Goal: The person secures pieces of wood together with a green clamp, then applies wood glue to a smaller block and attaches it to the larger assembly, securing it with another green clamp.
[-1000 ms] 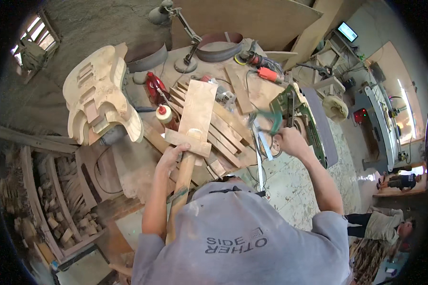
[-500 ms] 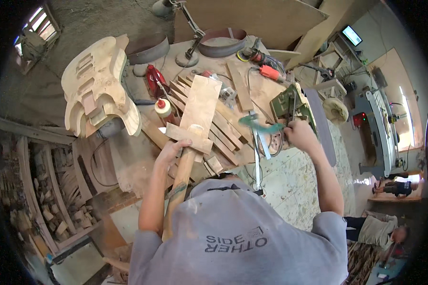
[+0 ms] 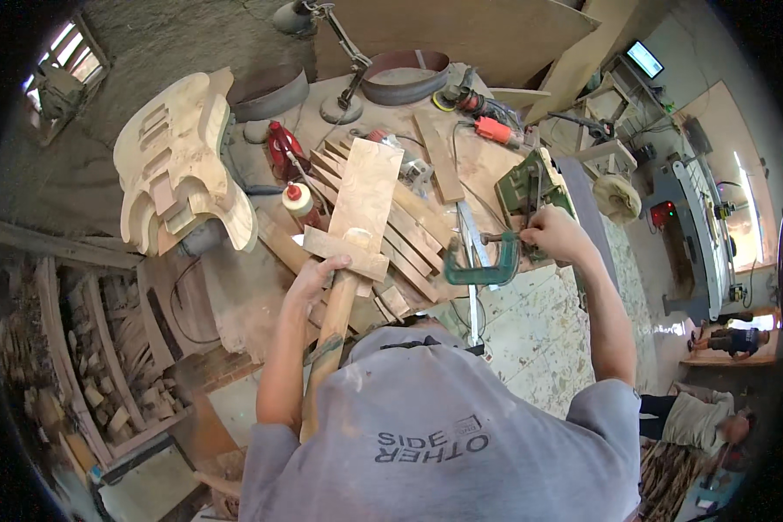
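My left hand is closed on a small wooden block, its thumb on top. The block lies across a flat wooden board where the board meets a long wooden guitar neck. The neck runs down toward my body. To the right, my right hand is closed on the screw end of a green C-clamp. The clamp hangs with its open side up, apart from the board. Several wooden strips lie on the bench beneath and beside the board.
Two guitar bodies stand stacked at the left. Near them are a glue bottle and a red spray gun. A desk lamp, a red grinder and a green machine stand farther back. People are at the right.
The clamp in my right hand, blurred and lying more level before, has swung down and now shows its open side upward. My left hand keeps its place on the block.
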Motion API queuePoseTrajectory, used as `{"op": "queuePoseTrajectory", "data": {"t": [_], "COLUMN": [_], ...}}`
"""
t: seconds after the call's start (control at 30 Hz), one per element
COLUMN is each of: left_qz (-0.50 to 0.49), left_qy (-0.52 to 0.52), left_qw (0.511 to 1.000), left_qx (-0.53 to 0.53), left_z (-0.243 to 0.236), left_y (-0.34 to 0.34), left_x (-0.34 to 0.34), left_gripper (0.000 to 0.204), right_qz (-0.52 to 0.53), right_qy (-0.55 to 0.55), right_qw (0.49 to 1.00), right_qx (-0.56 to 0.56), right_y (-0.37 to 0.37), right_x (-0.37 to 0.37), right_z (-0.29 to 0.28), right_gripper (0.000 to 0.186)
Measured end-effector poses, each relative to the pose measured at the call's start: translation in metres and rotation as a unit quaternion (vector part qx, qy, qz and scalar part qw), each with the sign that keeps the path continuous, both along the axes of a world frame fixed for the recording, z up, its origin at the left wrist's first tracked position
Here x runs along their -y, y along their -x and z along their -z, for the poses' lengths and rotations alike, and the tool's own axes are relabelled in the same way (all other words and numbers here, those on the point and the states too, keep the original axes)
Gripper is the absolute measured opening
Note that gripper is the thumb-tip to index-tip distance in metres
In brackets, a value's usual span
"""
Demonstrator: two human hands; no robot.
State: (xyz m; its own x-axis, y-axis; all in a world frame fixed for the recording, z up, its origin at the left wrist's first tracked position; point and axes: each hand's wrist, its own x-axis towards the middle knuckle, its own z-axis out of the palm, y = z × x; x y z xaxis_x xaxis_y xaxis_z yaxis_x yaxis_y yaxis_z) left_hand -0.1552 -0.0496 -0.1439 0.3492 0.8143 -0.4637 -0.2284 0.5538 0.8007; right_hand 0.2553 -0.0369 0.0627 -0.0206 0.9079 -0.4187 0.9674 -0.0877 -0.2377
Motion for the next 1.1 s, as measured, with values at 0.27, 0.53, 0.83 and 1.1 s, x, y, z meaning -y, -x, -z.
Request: {"op": "queuePoseTrajectory", "data": {"t": [0.27, 0.53, 0.83, 1.1], "left_qz": [-0.011, -0.012, -0.007, 0.008], "left_qy": [-0.010, 0.004, 0.052, 0.008], "left_qw": [0.999, 1.000, 0.998, 1.000], "left_qx": [-0.029, -0.026, -0.018, -0.009], "left_z": [0.001, -0.021, -0.010, 0.001], "left_y": [-0.004, -0.010, -0.006, -0.008], "left_x": [0.000, 0.003, 0.000, -0.003], "left_gripper": [0.077, 0.075, 0.077, 0.082], "right_qz": [-0.022, -0.067, -0.045, -0.021], "right_qy": [-0.077, -0.118, -0.048, 0.026], "right_qw": [0.996, 0.991, 0.998, 0.999], "right_qx": [0.050, 0.001, 0.016, -0.012], "right_y": [-0.003, -0.003, 0.005, 0.012], "right_x": [0.000, 0.005, 0.002, -0.020], "right_z": [0.041, 0.058, 0.062, 0.061], "right_gripper": [0.030, 0.030, 0.030, 0.035]}}
